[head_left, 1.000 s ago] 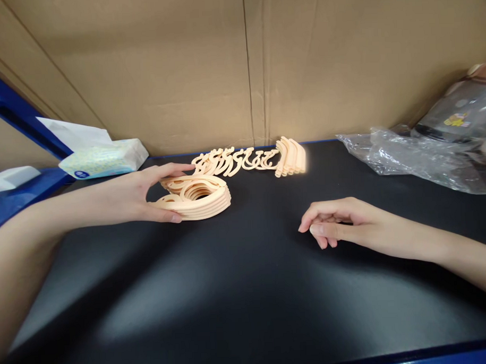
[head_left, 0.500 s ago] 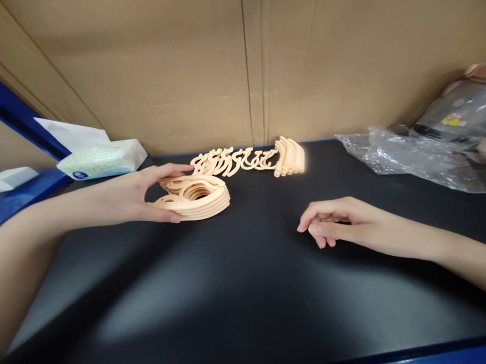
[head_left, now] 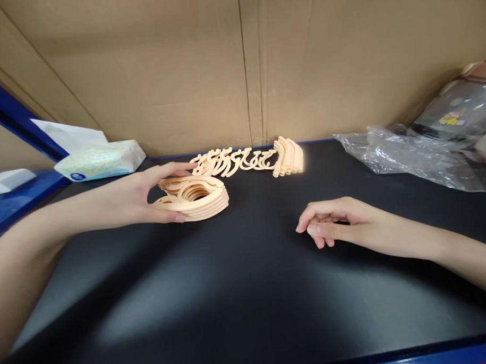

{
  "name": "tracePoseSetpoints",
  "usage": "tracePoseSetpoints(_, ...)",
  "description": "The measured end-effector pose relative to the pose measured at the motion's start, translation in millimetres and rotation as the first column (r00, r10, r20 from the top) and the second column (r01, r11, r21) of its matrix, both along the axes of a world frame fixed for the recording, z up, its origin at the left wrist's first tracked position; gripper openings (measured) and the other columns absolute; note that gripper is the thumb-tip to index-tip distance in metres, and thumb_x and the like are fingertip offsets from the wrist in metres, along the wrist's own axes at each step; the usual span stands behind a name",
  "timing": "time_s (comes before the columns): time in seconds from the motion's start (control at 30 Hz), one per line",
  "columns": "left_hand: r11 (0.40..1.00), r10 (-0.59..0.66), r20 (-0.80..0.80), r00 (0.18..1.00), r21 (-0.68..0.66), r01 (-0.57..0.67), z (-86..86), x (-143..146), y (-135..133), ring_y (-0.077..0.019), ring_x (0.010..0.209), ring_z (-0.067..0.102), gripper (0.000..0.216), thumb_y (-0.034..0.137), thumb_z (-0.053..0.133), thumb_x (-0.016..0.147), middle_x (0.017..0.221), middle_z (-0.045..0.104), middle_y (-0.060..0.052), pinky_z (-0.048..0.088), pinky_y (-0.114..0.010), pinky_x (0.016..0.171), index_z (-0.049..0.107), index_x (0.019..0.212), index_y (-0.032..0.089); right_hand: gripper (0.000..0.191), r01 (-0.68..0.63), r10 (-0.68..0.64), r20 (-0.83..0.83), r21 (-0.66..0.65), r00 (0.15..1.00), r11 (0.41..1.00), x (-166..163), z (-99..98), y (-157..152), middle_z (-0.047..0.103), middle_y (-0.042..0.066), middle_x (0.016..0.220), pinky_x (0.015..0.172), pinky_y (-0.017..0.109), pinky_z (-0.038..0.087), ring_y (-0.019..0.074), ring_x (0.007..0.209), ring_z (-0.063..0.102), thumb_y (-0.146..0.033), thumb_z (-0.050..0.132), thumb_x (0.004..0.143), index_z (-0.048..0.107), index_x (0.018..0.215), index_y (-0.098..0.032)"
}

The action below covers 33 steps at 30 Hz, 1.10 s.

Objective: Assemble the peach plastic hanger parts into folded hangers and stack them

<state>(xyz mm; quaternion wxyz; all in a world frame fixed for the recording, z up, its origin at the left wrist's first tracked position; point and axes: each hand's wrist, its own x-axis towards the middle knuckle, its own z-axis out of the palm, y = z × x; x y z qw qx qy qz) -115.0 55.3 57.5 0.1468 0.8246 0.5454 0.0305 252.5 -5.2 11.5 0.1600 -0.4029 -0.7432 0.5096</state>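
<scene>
Little has changed since half a second ago. The left hand (head_left: 142,199) still clamps the stack of hangers (head_left: 204,199), thumb under its near edge and fingers over the top, with the stack resting on the table (head_left: 246,288). A row of hangers (head_left: 250,159) lies just beyond those fingertips. The right hand (head_left: 336,221) stays well apart on the table, fingers curled together, holding nothing.

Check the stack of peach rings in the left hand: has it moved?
No. The stack of rings lies as before, just in front of the row of hooks, with the left hand gripping its near end.
</scene>
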Motion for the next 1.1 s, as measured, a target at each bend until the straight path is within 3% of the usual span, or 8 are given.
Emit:
tracePoseSetpoints(0.4, 1.000, 0.010, -0.041, 0.999, -0.019, -0.010, 1.9, 0.7, 0.5, -0.0244, 0.119, 0.055, 0.091, 0.063, 0.065, 0.067, 0.143, 0.047, 0.002, 0.040, -0.031, 0.103, 0.030, 0.145, 0.034, 0.033, -0.006, 0.006, -0.004, -0.002, 1.000, 1.000, 1.1, 0.7, 0.1, 0.061, 0.000, 0.075, 0.065, 0.027, 0.041, 0.0129, 0.070, 0.055, -0.050, 0.051, 0.094, 0.064, 0.099, -0.020)
tracePoseSetpoints(0.67, 0.999, 0.035, -0.071, 0.997, -0.031, -0.038, -0.1, -2.5, 2.3, -0.0274, 0.118, 0.055, 0.094, 0.065, 0.065, 0.068, 0.140, 0.050, -0.002, 0.039, -0.036, 0.103, 0.027, 0.147, 0.033, 0.034, -0.009, 0.009, -0.006, 0.002, 1.000, 1.000, 0.5, 1.2, -0.2, 0.061, 0.000, 0.075, 0.066, 0.027, 0.042, 0.0133, 0.070, 0.056, -0.050, 0.050, 0.094, 0.065, 0.099, -0.019)
tracePoseSetpoints(1.1, 0.998, 0.058, -0.067, 0.996, -0.036, -0.060, -0.3, -0.4, 1.8, -0.0274, 0.120, 0.054, 0.096, 0.066, 0.065, 0.066, 0.142, 0.048, -0.001, 0.040, -0.034, 0.104, 0.027, 0.147, 0.032, 0.034, -0.021, 0.021, 0.008, 0.015, 1.000, 1.000, 0.6, 0.6, -0.1, 0.060, 0.000, 0.075, 0.066, 0.027, 0.042, 0.0140, 0.071, 0.056, -0.050, 0.049, 0.094, 0.064, 0.100, -0.020)
